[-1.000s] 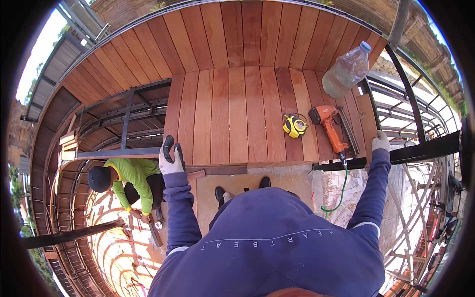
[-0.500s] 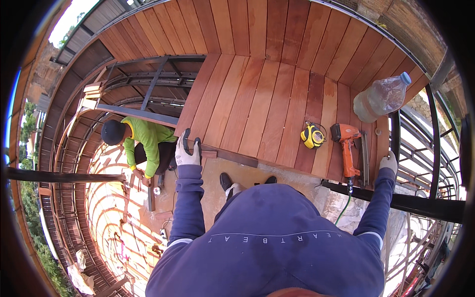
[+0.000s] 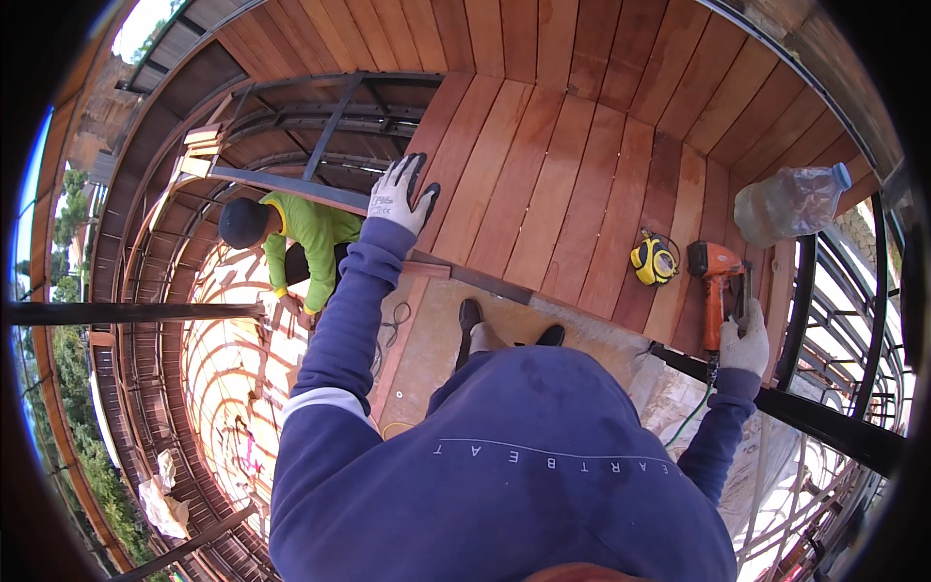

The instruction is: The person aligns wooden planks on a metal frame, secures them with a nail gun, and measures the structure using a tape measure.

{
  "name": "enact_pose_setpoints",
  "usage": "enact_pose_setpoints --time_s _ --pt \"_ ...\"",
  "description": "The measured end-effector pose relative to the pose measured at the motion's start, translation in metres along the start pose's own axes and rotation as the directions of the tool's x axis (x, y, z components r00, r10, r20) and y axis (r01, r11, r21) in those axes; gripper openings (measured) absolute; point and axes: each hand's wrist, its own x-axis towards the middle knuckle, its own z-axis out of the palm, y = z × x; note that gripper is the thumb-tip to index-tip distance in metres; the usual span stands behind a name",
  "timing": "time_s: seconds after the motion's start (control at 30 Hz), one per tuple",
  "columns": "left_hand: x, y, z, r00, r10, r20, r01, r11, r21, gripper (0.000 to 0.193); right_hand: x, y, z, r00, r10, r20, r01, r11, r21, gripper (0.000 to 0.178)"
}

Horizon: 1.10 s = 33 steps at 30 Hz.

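Note:
My left hand, in a pale glove with black fingertips, lies over the end of the outermost plank, its fingers stretched and the thumb apart. My right hand, also gloved, is beside the lower end of an orange nail gun. Its fingers reach along the gun's magazine; whether they touch it is hard to tell. The nail gun lies on the planks with a green air hose at its base. A yellow and black tape measure rests to its left.
A large clear bottle stands on the planks at the right. A person in a green top crouches at the left, below an open metal frame. Dark metal bars run along the lower right. A black cable lies near my feet.
My left hand has moved up and farther onto the plank. My right hand has left the right-hand edge and come in beside the nail gun. The whole view has shifted somewhat.

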Motion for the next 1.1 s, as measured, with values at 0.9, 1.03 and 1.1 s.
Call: enact_pose_setpoints --time_s 0.9,1.03,1.1 --pt "0.093 -0.023 0.08 0.689 0.567 0.451 -0.619 0.784 -0.04 0.068 0.03 -0.062 0.059 0.929 0.369 0.0 -0.259 0.652 -0.713 0.081" --pt "0.092 -0.022 0.082 0.69 0.555 0.465 -0.605 0.794 -0.05 0.07 0.012 -0.063 0.043 0.926 0.365 -0.092 -0.345 0.724 -0.598 0.068" --pt "0.094 -0.021 0.081 0.688 0.556 0.467 -0.604 0.795 -0.057 0.07 -0.014 -0.059 0.032 0.94 0.306 -0.152 -0.341 0.811 -0.475 0.066"
